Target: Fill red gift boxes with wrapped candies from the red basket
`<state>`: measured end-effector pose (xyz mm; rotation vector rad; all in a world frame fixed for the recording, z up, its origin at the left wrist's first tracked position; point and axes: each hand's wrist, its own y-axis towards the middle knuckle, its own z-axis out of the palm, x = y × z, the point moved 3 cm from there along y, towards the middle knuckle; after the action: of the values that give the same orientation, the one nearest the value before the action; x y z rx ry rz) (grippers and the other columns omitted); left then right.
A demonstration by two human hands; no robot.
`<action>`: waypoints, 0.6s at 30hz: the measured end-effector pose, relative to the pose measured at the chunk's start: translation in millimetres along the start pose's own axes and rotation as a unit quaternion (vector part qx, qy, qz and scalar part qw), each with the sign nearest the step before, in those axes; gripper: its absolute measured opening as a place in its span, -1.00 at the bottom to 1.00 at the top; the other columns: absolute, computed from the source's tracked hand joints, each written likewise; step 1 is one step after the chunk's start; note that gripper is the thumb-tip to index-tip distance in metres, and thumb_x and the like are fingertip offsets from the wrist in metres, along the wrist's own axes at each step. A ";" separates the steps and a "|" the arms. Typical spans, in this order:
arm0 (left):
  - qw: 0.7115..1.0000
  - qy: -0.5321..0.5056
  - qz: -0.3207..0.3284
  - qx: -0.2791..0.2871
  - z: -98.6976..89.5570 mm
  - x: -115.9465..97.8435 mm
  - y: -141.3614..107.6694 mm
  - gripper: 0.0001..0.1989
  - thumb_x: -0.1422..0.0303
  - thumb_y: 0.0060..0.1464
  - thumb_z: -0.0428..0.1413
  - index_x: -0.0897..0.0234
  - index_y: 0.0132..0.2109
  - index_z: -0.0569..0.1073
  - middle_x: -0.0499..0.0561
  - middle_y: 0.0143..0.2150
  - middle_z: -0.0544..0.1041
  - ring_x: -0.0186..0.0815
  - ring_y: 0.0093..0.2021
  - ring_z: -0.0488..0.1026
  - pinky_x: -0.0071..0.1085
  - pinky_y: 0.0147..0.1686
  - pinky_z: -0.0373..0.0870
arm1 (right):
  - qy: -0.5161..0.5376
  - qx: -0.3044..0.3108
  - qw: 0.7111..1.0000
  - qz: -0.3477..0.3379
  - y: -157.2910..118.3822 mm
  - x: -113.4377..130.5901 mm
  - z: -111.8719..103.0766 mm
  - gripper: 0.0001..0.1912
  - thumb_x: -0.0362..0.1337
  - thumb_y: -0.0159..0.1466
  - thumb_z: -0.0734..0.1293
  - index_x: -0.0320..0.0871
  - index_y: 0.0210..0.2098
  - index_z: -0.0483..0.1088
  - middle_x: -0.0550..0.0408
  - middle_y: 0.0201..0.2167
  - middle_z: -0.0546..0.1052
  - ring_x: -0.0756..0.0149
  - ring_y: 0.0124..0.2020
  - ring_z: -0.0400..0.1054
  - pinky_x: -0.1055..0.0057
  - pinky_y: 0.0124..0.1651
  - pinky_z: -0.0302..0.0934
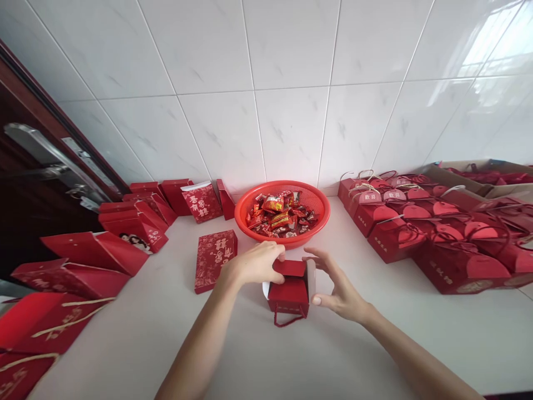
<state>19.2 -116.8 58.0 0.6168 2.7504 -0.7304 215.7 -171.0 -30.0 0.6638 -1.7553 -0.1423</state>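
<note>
A small red gift box (288, 291) stands on the table in front of me, its top flaps raised and a dark red cord handle (289, 322) hanging at its near side. My left hand (256, 264) is curled at the box's far left corner, thumb and fingers closed on the edge of a flap. On the other side, my right hand (339, 289) has its fingers spread beside the pale right flap; whether they touch it I cannot tell. Behind the box sits a red plastic basket (241, 219) holding many wrapped candies (281, 214).
A flat red box (214, 258) lies left of the basket, with a red card-like box (202, 201) behind it. Red bags (133, 225) line the left edge by a door handle (54, 161). Closed red gift boxes (395, 239) and a cardboard carton (458, 180) fill the right.
</note>
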 end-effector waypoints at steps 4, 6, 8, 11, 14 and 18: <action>1.000 0.007 -0.022 0.000 2.5 -1.7 2.3 -0.67 0.20 -0.11 0.23 0.17 -0.17 0.39 0.01 -0.02 0.44 -0.16 -0.10 0.44 -0.38 -0.37 0.24 | 0.070 -0.030 0.997 0.014 -1.4 1.6 -2.6 -0.67 0.00 0.40 0.24 0.04 0.08 0.23 -0.10 0.31 0.25 0.05 0.24 0.31 0.04 0.21 0.25; 1.000 0.003 -0.023 -0.006 2.7 0.2 2.1 -0.68 0.18 -0.11 0.23 0.18 -0.20 0.41 0.01 -0.03 0.43 -0.17 -0.13 0.44 -0.39 -0.39 0.22 | 0.043 -0.018 0.998 0.031 -1.0 2.5 -2.6 -0.75 -0.04 0.40 0.25 0.00 -0.02 0.30 -0.09 0.33 0.25 0.04 0.29 0.26 0.03 0.25 0.21; 1.000 -0.009 -0.007 -0.007 2.8 2.4 1.1 -0.66 0.12 -0.11 0.24 0.18 -0.20 0.45 0.02 -0.03 0.43 -0.15 -0.09 0.44 -0.39 -0.36 0.25 | -0.013 0.015 0.999 0.036 -0.7 2.9 0.3 -0.72 -0.04 0.38 0.28 -0.02 -0.01 0.37 -0.10 0.37 0.20 0.00 0.35 0.16 0.00 0.31 0.13; 0.998 -0.038 0.041 0.000 1.8 4.1 -2.3 -0.57 0.00 -0.04 0.22 0.17 -0.12 0.53 0.04 0.02 0.46 -0.11 0.03 0.42 -0.38 -0.21 0.32 | -0.069 0.056 0.995 0.034 -1.2 1.4 7.0 -0.65 -0.02 0.36 0.29 -0.04 0.05 0.41 -0.12 0.41 0.14 -0.02 0.41 0.06 -0.02 0.36 0.06; 0.995 -0.051 0.080 -0.012 -1.4 2.7 -6.8 -0.56 0.05 0.07 0.17 0.18 0.01 0.53 0.05 0.09 0.46 -0.10 0.09 0.40 -0.34 -0.05 0.32 | -0.080 0.056 0.995 0.038 -2.3 -1.4 10.5 -0.61 -0.01 0.35 0.30 -0.04 0.08 0.41 -0.13 0.40 0.16 -0.01 0.41 0.04 -0.01 0.35 0.08; 0.993 -0.056 0.099 -0.017 -3.2 -3.3 -8.8 -0.50 0.10 0.09 0.16 0.14 0.15 0.48 0.06 0.15 0.44 -0.09 0.05 0.43 -0.30 -0.06 0.34 | -0.071 0.042 0.996 0.039 -2.4 -3.6 9.9 -0.55 -0.01 0.33 0.34 -0.05 0.14 0.38 -0.16 0.38 0.19 0.00 0.39 0.09 0.02 0.34 0.11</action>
<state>17.7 -123.2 65.4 0.8012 2.5482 -0.6505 208.0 -173.6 -37.1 0.6580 -1.9298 -0.0634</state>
